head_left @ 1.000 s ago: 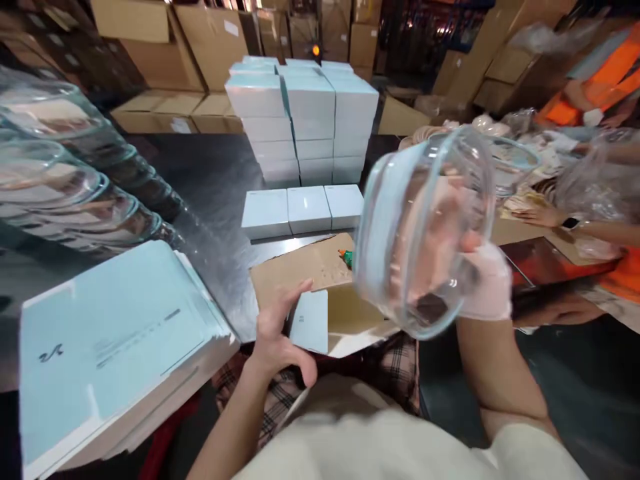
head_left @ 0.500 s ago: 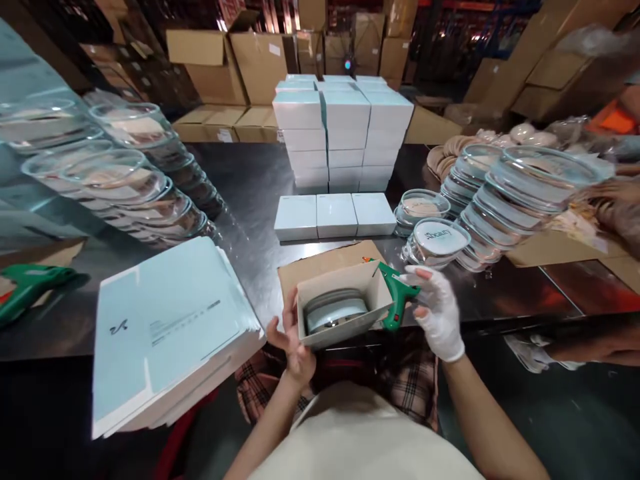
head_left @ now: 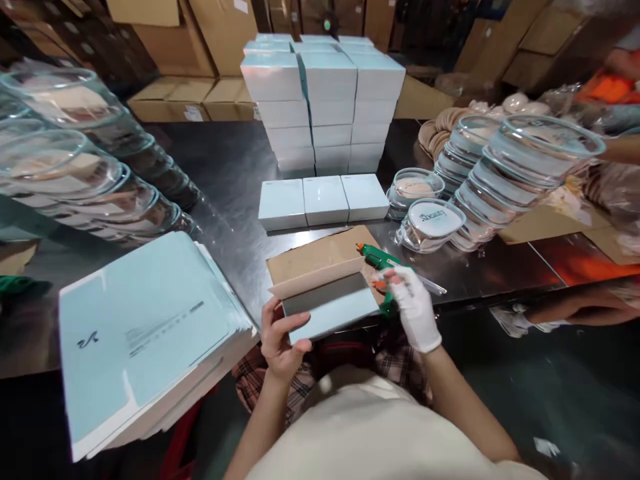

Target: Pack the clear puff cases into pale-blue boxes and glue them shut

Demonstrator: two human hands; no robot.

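My bare left hand (head_left: 283,340) grips the left end of a small box (head_left: 330,307), thumb and fingers around it. The box is tilted, with a plain pale-blue face toward me; its inside is hidden. Wearing a white glove with bare fingertips, my right hand (head_left: 413,307) has its fingers curled around a green glue gun (head_left: 383,257). The gun's orange nozzle points up-left, and a clear glue stick (head_left: 431,285) sticks out behind. A piece of brown cardboard (head_left: 320,260) lies under the gun and behind the box.
Flat pale-blue printed sheets (head_left: 135,333) are stacked at the left. Finished-looking white boxes (head_left: 325,200) stand in a row before a taller box stack (head_left: 327,100). Clear oval cases pile up left (head_left: 90,180) and right (head_left: 515,180). Another person's arm (head_left: 575,310) shows at right.
The box has turned from its open side, with an oval case inside, to a closed blue face. My right hand has moved left and closed around the glue gun.
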